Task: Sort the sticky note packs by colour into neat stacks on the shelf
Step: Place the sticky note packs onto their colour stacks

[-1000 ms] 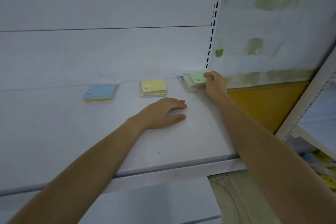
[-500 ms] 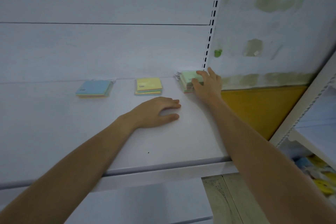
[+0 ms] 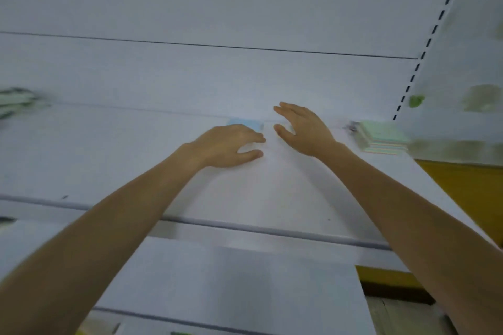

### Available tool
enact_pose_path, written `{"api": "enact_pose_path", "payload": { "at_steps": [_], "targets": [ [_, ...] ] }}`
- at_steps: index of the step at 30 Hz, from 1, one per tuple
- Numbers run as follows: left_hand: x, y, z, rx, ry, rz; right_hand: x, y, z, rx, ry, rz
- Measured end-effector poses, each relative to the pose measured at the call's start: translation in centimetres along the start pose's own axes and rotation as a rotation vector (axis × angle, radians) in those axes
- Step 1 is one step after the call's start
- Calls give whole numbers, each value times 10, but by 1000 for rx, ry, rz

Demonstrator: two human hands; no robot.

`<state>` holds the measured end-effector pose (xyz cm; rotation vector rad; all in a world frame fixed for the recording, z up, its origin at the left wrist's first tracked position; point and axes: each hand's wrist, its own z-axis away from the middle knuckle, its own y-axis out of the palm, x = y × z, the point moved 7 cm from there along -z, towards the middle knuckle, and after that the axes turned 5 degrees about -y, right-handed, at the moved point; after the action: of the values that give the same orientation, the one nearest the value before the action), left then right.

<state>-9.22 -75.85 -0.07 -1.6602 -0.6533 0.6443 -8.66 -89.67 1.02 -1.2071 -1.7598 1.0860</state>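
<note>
Setting: white shelf point(image 3: 299, 193) with a white back panel point(image 3: 190, 73); slotted upright point(image 3: 424, 51) at the right; view motion-blurred.
Task thing: blue pack point(image 3: 242, 123) at the back of the shelf, mostly hidden behind the left hand; only a pale blue strip shows.
Other packs: green-topped stack point(image 3: 382, 136) at the right rear by the upright, well apart from both hands, edges a bit fanned. No yellow pack visible; may be behind the hands, cannot tell.
Left hand point(image 3: 228, 145): palm down, fingers loosely curled, thumb out, resting on or just above the shelf in front of the blue pack; holds nothing.
Right hand point(image 3: 302, 128): open, fingers spread and pointing left, thumb below; empty, raised near the back of the shelf just right of the blue pack.
Step, as judged: closing both hands in on the middle packs to square or regroup them.
How to do it well: flatten the palms against opposite sides, press inward evenly, tap edges flush; keep one colour per stack; avoid shoving packs against the back panel.
Periphery: blurred green-striped item point(image 3: 16, 102) at far left, unclear what.
</note>
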Motion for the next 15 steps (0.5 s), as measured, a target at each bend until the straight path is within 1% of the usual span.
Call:
{"api": "enact_pose_path", "payload": {
  "at_steps": [5, 10, 15],
  "targets": [
    [105, -20, 89, 5, -178, -36, 123, 41, -55, 56, -125, -62],
    [225, -52, 180, -118, -343, -54, 259, 79, -106, 55, -244, -148],
    [319, -65, 250, -192, -459, -41, 356, 121, -147, 121, -327, -208]
  ]
}}
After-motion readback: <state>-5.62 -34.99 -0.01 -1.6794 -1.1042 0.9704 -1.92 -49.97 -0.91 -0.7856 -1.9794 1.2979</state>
